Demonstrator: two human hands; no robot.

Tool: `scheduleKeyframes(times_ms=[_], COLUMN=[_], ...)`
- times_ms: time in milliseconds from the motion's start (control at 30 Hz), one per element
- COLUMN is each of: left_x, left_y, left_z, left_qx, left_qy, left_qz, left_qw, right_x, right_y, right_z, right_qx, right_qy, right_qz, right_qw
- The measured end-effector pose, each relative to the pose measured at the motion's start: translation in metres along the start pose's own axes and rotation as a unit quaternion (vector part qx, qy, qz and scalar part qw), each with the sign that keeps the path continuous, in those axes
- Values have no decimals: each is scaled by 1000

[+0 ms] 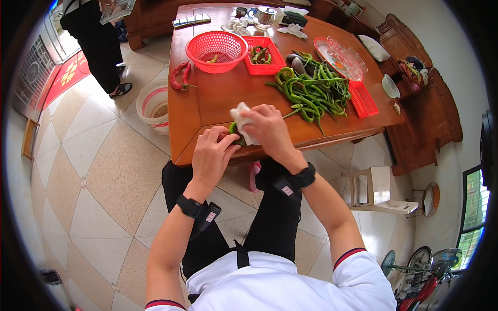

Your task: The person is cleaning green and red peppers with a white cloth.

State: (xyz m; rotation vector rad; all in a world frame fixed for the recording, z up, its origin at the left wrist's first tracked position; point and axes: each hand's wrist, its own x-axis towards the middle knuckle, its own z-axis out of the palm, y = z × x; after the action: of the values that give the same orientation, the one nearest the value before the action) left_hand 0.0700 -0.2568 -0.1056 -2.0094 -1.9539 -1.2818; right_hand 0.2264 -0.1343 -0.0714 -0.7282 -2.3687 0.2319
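My left hand (212, 149) grips a curved green chili pepper (233, 128) near the front edge of the wooden table (218, 101). Pressed against that pepper is a crumpled white tissue or cloth (244, 122), held in my right hand (268, 128). Part of the pepper is hidden by the tissue and fingers. Right of my hands lies a large pile of green peppers (311, 91), with dark eggplants (298, 66) at its back. Red peppers (180, 76) rest at the table's left edge. A round red basket (216, 46) holds a small pepper; a square red basket (266, 68) holds several green ones.
A red tray (363, 101) and a plate with clear plastic containers (344, 58) flank the pile. Farther back are a phone (192, 21), a cup (266, 17) and tissues. A bucket (153, 105) stands left of the table. Another person (95, 42) stands at upper left.
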Motion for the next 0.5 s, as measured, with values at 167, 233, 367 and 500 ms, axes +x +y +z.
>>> scheduleKeyframes(times_ms=[167,233,367,500], left_x=[3,2,2,2], left_y=[3,2,1,1], left_z=[-1,-3,-2,-2], left_qx=[-12,-12,-15,-17], left_qy=[-8,-10,-4,-2], left_qz=[3,1,4,1], left_qw=[1000,1000,1000,1000], right_x=[-1,-3,-16,-13], right_y=[15,22,53,55], right_z=[15,9,-14,-30], right_qx=[-44,-56,-4,36], right_qy=[-7,-19,-48,22], right_qz=[-33,-22,29,104], right_qw=[998,998,998,994])
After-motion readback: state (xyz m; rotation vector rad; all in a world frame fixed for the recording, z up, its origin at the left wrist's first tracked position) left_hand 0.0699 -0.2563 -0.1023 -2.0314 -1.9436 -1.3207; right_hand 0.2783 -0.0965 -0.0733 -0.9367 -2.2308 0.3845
